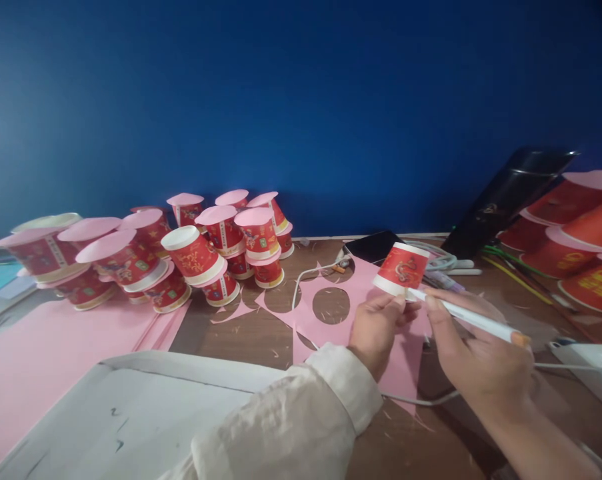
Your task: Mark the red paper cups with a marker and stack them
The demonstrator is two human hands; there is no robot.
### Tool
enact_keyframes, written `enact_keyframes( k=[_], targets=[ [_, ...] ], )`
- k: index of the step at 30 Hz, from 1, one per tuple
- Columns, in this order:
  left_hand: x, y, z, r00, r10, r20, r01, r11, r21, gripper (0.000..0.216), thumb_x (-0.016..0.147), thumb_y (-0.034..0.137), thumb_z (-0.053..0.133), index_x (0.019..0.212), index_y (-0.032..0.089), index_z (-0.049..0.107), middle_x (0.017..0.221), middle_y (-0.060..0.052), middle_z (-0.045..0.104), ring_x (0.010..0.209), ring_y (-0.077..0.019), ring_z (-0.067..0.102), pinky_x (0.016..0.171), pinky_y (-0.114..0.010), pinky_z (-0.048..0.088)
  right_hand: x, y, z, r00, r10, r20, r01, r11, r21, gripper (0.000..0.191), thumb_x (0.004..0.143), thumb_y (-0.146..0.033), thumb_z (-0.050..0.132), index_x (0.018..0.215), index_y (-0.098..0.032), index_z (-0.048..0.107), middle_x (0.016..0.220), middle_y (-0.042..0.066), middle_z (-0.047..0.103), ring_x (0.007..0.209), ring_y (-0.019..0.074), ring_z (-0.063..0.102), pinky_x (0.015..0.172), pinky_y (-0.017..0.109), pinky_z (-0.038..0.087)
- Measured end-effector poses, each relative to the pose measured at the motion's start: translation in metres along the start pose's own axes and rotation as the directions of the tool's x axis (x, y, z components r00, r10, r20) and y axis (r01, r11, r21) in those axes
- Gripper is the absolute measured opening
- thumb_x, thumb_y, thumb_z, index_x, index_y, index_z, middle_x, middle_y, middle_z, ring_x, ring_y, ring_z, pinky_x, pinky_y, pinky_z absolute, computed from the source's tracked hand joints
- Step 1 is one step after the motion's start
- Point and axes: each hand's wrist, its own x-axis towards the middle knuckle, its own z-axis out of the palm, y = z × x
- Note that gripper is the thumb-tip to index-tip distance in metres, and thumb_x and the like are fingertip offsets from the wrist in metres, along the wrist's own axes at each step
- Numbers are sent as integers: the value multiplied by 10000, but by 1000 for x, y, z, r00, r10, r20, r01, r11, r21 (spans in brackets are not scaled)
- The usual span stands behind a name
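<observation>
My left hand (381,325) is closed, pinching the lower edge of a red paper cup (405,268) with a white band and a dragon print. The cup is held tilted above a pink paper sheet. My right hand (481,353) grips a white pen-shaped tool (475,320) with an orange-brown rear end. The tool's front end is at the cup's lower edge, close to my left fingertips; whether it touches the cup I cannot tell. Beneath both hands lies the pink sheet (368,367) with round holes cut out of it.
Stacked red cups (261,240) with pink paper discs stand at the left, more cups (593,267) at the right. A black cylinder (508,193) leans by the blue wall. A white cable (431,402) crosses the table. Pink sheets (71,360) and a white board (145,407) lie front left.
</observation>
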Motion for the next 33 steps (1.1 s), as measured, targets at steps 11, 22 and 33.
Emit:
enact_keyframes(
  k=[11,22,33],
  targets=[
    [-3,8,5,997,-75,-6,72,973,-219,107,785,216,730,826,117,729,825,-104,742,873,-208,717,983,-373,516,2,5,-2,999,-13,-39,13,1000,2,130,963,-206,648,1074,-197,716,1022,76,752,920,242,723,890,393,569],
    [-6,10,8,996,-89,-5,86,978,-191,149,795,207,720,896,104,756,854,-111,739,876,-215,718,989,-380,517,-1,4,-1,1000,24,-5,-24,1000,-9,135,963,-229,647,1068,-194,724,1015,70,756,938,239,718,947,409,566],
    [-4,6,5,998,-39,39,46,978,-206,274,711,286,813,906,103,757,837,-97,726,844,-213,691,987,-401,493,0,3,-1,1000,8,6,-8,1000,-6,139,956,-219,654,1077,-195,719,1026,79,754,927,249,713,918,431,566]
  ],
)
